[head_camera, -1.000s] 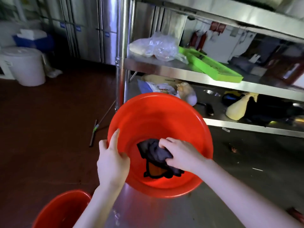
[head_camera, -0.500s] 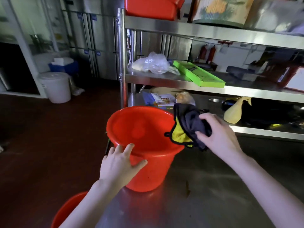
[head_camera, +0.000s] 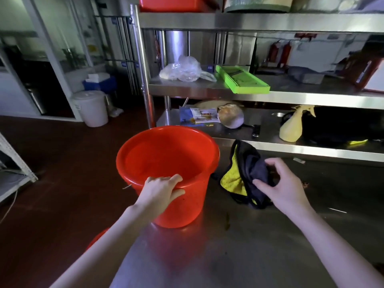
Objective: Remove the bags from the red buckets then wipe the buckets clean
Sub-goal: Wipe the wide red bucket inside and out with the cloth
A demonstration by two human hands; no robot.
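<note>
The red bucket (head_camera: 168,173) stands upright on the steel worktop (head_camera: 239,246), at its left edge. No bag is visible inside it, and the inner wall shows bare plastic, so judge the bag-removal step complete for this bucket.

Your left hand (head_camera: 161,190) grips the near rim of the bucket: the fingers (head_camera: 166,179) curl over the rim into the opening and the thumb presses the outer wall.

The cloth (head_camera: 245,175), dark on one face and yellow on the other, lies crumpled on the worktop just right of the bucket. Your right hand (head_camera: 280,183) is at its near right edge. The thumb and fingers are spread, with only the thumb tip touching the fabric; the hand does not clamp the cloth. Treat this as the cloth set down.

Wiping of this bucket appears finished or paused; the pictures do not confirm that the inside is fully clean.

A second red bucket (head_camera: 97,238) shows as a small red edge below the worktop, near left, behind your left forearm. Its contents are hidden. Judge that it remains to be checked, emptied of any bag, and wiped.
</note>
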